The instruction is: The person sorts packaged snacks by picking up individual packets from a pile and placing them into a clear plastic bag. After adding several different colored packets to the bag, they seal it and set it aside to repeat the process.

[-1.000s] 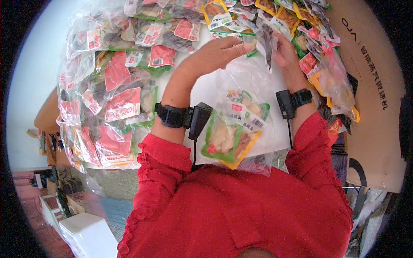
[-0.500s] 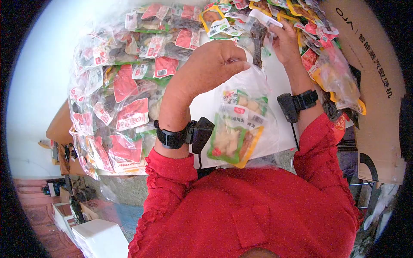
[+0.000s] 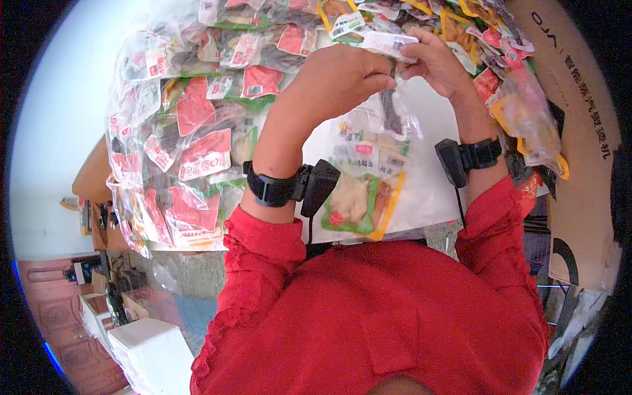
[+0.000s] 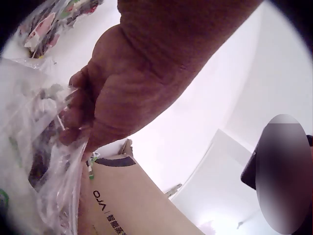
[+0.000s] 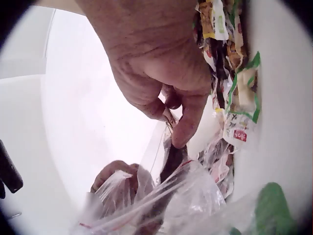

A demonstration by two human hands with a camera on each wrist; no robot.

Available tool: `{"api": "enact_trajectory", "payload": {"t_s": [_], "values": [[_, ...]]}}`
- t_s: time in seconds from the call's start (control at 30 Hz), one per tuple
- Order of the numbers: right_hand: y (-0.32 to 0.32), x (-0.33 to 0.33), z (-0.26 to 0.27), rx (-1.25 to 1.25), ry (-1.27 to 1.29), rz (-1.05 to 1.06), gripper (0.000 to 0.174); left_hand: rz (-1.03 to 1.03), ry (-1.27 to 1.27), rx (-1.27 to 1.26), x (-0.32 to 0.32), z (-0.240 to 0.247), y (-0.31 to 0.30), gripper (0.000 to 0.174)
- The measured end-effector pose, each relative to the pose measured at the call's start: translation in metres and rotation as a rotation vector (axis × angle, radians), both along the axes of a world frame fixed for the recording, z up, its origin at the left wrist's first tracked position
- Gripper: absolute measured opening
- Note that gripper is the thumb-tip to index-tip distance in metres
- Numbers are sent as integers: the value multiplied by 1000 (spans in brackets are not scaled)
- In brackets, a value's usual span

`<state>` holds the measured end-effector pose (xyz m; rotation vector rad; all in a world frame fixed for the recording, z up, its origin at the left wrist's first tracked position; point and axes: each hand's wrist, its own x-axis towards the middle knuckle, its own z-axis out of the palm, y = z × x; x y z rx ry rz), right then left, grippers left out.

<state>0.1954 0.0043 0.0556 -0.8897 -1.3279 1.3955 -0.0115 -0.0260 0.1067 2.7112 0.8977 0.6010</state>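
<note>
My left hand [image 3: 349, 76] pinches the mouth of a clear plastic bag [image 5: 200, 188], with its fingers curled inward. Between finger and thumb, my right hand [image 3: 440, 64] holds a slim packet of dark food [image 3: 393, 113] by its white upper end. The packet's lower part hangs down inside the bag, as the right wrist view also shows. Lower in the bag lie a green-edged packet of pale food [image 3: 349, 203] and a yellow-edged packet [image 3: 388, 204], overlapping each other. In the left wrist view the left fingertips are partly hidden by crinkled plastic.
Filled clear bags of red-labelled packets [image 3: 197, 108] cover the left side of the white table. Loose yellow-edged packets [image 3: 339, 16] lie at the back, with more packets [image 3: 520, 125] along the right. A large cardboard box [image 3: 579, 158] stands at the right edge.
The dark packet has gone from above the back of the bag down into its mouth. The right hand has come closer to the left, which keeps its pinch on the bag.
</note>
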Motion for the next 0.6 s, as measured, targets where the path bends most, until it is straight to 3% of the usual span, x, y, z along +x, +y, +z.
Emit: {"api": "enact_trajectory", "payload": {"t_s": [0.07,0.17,0.23,0.4,0.5,0.6], "values": [[2,-5,-4,-25,-28,16,21,-37,-7,22,1,-1,0,22],[8,3,-6,100,73,-197,20,-173,-145,-202,2,4,-1,18],[10,9,-6,109,112,-171,20,-132,-258,-379,1,7,-3,17],[3,2,0,137,99,-124,19,-129,-248,-352,0,6,0,19],[-4,-7,3,14,14,134,23,-84,-251,-235,-1,6,2,18],[-17,-17,8,-66,54,235,25,-56,-294,-164,-2,6,1,18]]}}
